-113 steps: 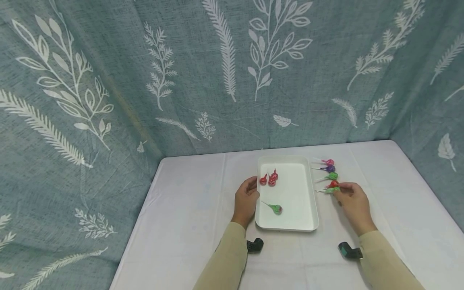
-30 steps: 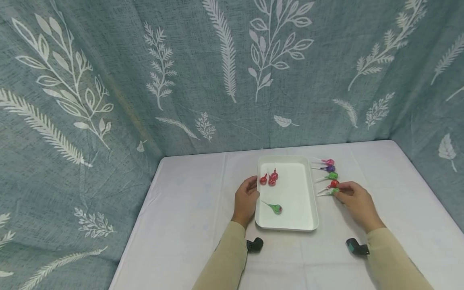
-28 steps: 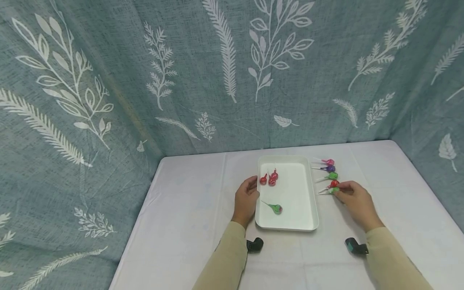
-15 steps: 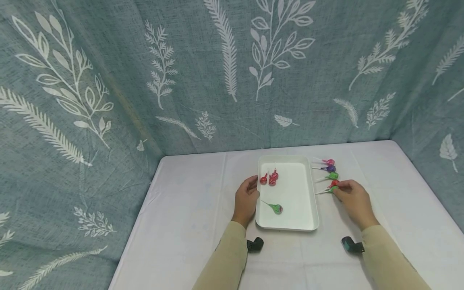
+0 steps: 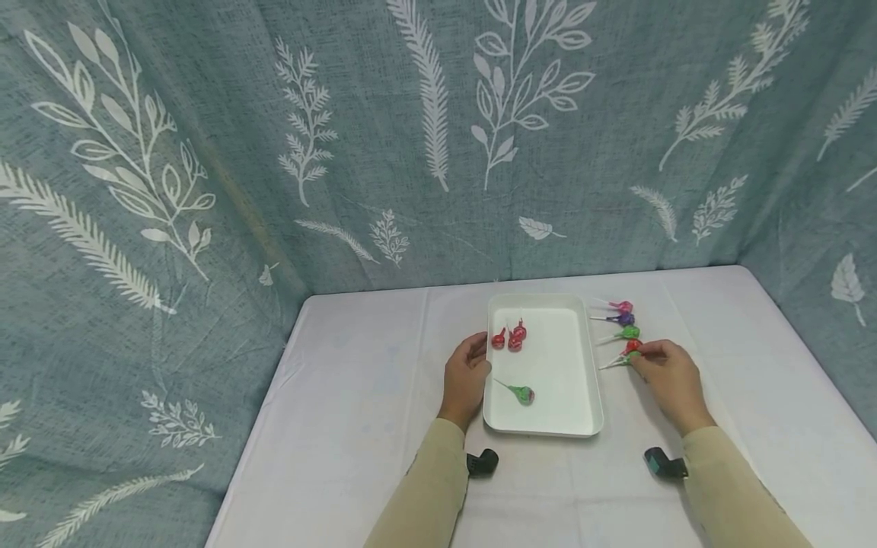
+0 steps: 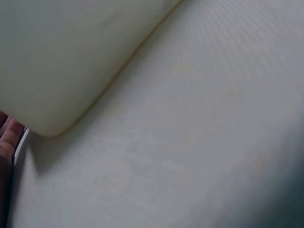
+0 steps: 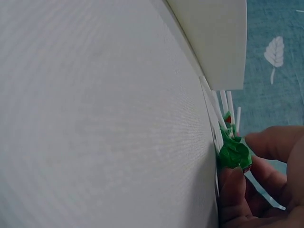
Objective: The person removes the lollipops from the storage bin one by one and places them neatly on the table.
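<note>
In the head view my right hand pinches a green-wrapped lollipop at its candy end, low over the cloth, stick pointing left. A red lollipop lies right beside the fingertips, partly covered by them. Above it in the same column are a green lollipop, a purple one and a pink one. My left hand rests against the left side of a white tray, its fingers loosely bent along the outer wall; in the left wrist view only some fingers show past the tray's corner.
Inside the tray, three red-wrapped candies sit at the upper left and a green lollipop lies lower down. A white cloth covers the table. A patterned blue-green curtain hangs behind and at both sides.
My right hand has shifted slightly up and left over the last second, bringing the pinched green lollipop closer to the red one. My left hand and the tray stay in place.
</note>
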